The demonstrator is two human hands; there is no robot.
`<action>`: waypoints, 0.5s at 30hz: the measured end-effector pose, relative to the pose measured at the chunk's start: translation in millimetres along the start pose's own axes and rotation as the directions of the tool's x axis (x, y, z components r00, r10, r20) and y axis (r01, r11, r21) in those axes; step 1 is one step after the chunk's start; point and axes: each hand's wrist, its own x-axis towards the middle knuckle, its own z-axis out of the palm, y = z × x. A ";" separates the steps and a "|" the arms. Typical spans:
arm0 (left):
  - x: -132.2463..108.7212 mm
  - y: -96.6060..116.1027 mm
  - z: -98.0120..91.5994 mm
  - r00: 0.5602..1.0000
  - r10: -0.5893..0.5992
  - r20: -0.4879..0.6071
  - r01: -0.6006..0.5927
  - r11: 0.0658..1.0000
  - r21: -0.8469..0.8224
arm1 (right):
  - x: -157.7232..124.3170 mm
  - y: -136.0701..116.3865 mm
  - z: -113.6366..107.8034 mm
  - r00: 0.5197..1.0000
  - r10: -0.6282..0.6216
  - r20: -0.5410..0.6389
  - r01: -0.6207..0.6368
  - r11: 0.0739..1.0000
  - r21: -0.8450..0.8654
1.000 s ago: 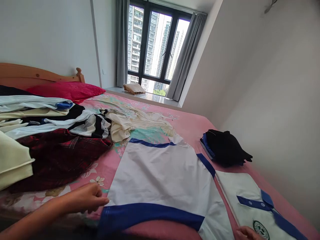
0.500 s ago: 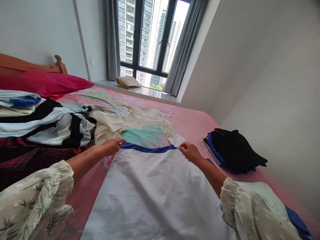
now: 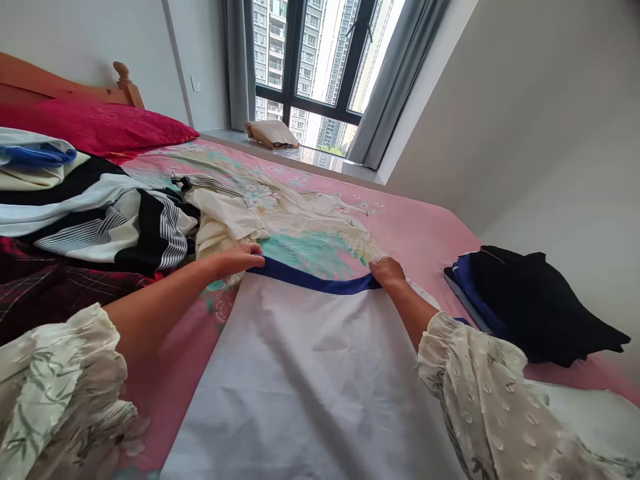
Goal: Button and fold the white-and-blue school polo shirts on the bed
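A white garment with a blue band along its far edge lies spread on the pink bed sheet. My left hand is closed on the left end of the blue band. My right hand is closed on the band's right end. Both arms reach forward over the white cloth, in white patterned sleeves.
A heap of unfolded clothes, striped, plaid and cream, fills the bed's left side below a red pillow. A folded black and blue stack sits at the right near the wall. A tan bundle rests on the window sill.
Both hands went from the near edge of the white garment to its far blue band and gripped it. The band now bows slightly between them. My head has leaned forward.
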 end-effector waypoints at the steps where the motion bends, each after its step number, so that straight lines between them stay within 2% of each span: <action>1: -3.2 -0.9 -0.8 0.999 -0.016 -0.034 0.015 1.000 -0.026 | 1.2 1.2 -2.5 1.000 0.010 -0.010 -0.009 0.999 0.035; 6: 2.5 -5.6 4.0 0.968 -0.117 -0.220 0.106 0.993 -0.060 | 1.1 -7.4 -3.0 0.999 0.018 -0.030 -0.011 0.972 0.235; 10: 4.2 5.8 16.1 0.884 -0.201 -0.421 0.201 0.979 -0.045 | -27.7 -18.3 2.5 0.990 -0.088 -0.108 0.117 0.947 0.300; 11: -1.5 9.4 21.0 0.871 -0.177 -0.458 0.183 0.983 -0.032 | -41.3 -18.5 5.3 0.982 -0.143 -0.120 0.174 0.936 0.306; 13: -21.1 13.7 33.3 0.890 0.010 -0.455 0.023 0.998 0.065 | -73.6 -13.3 13.5 0.936 -0.335 -0.111 0.353 0.885 0.303; 14: -33.8 13.2 40.3 0.904 0.149 -0.400 -0.100 0.985 0.141 | -90.2 -7.4 18.3 0.876 -0.476 -0.078 0.477 0.831 0.288; 15: -47.0 10.7 47.3 0.907 0.292 -0.303 -0.231 0.948 0.221 | -105.4 0.9 22.8 0.796 -0.604 -0.022 0.587 0.765 0.265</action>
